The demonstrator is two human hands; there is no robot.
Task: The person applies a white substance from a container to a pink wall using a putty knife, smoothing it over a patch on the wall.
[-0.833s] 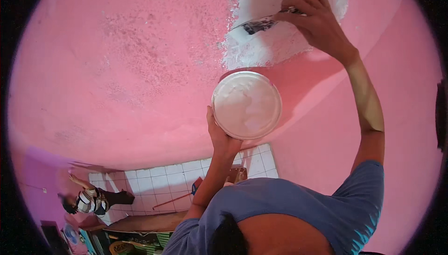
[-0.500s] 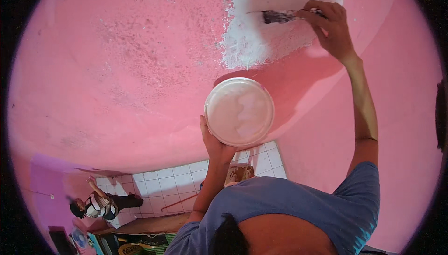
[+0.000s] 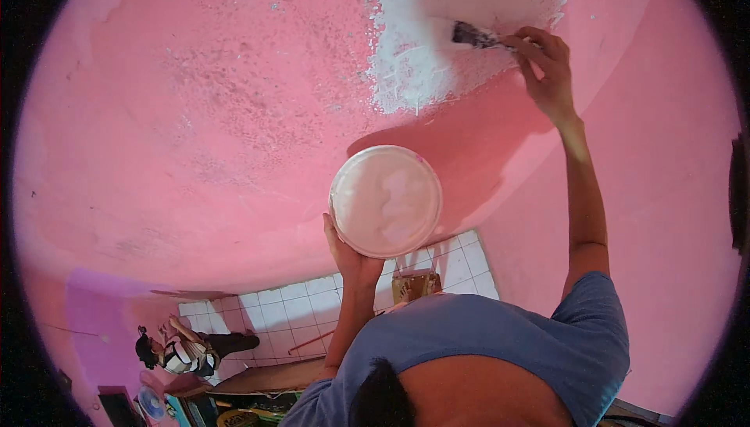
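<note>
At the upper right, my right hand is closed round the paint-smeared handle of a paintbrush. The brush's dark bristles point left, over a wet-looking white patch on the pink wall. I cannot tell whether the tips touch the wall. Lower down, in the middle, my left hand grips a round white paint tub from its near left side, thumb along the edge. Pale paint covers the inside of the tub. Most of the fingers of my left hand are hidden beneath it.
Below me is a white tiled floor with a small brown stool-like object. At the lower left another person stands near the wall. Shelves with household things line the bottom edge. Another pink wall rises at the right.
My right hand and the brush have moved slightly down and right against the white patch. The tub in my left hand has come a little nearer and left. The view has shifted slightly.
</note>
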